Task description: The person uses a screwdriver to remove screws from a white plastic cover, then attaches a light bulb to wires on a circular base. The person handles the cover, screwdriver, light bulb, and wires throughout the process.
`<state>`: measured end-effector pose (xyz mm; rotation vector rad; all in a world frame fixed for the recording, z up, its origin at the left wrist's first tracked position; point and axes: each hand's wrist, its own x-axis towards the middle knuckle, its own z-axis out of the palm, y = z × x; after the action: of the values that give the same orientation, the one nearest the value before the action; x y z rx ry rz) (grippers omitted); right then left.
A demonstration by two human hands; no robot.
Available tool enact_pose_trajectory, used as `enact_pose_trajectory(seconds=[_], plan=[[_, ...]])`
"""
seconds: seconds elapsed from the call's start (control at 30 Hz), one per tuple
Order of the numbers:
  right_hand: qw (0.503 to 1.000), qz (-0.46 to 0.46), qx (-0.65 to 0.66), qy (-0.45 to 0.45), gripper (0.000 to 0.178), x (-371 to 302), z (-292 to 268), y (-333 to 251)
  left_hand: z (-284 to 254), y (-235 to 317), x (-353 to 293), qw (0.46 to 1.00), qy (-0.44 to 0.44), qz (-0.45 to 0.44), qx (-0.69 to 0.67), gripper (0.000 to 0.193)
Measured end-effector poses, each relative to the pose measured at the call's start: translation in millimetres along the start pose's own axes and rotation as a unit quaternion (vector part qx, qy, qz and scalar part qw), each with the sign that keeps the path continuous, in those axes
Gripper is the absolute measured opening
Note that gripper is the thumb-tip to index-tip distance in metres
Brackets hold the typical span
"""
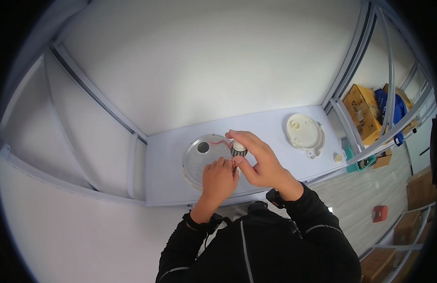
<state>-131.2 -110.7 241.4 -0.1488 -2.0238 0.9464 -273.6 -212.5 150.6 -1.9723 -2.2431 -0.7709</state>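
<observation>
My right hand (pixel 263 165) grips a small white cylinder with a dark patterned band (pixel 238 148), its thumb and fingers curled round it. My left hand (pixel 217 178) is closed just below the cylinder, fingertips pressed together; what they pinch is hidden. Both hands are over the near right part of a round silvery metal dish (pixel 192 162), which has a dark round spot (pixel 203 147) in it. Thin red wire (pixel 219 142) loops across the dish toward the cylinder. A bit of red also shows between my fingertips, too small to make out.
On the white table (pixel 164 188), to the right, lies a round cream plastic housing (pixel 304 134) with a small cream part beside it (pixel 338 158). Metal frame posts (pixel 353 49) border the table. Cardboard boxes (pixel 362 113), a teal bin (pixel 354 166) and a red box (pixel 380 213) are farther right.
</observation>
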Motion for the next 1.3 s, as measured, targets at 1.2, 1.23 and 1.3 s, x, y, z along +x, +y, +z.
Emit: enact_pose_trajectory(seconds=[1.2,1.23,1.3], plan=[[0.995,-0.051,-0.083,0.017,0.067,6,-1,8,11,-4,-6,1.0,0.02,0.01,-0.02,0.026],[0.993,-0.048,-0.104,0.009,0.067,5,-2,6,13,-5,-6,0.999,0.024,0.014,-0.017,0.025],[0.993,-0.04,-0.111,0.0,0.065,4,-4,5,11,-4,-4,0.999,0.02,0.007,-0.027,0.025]])
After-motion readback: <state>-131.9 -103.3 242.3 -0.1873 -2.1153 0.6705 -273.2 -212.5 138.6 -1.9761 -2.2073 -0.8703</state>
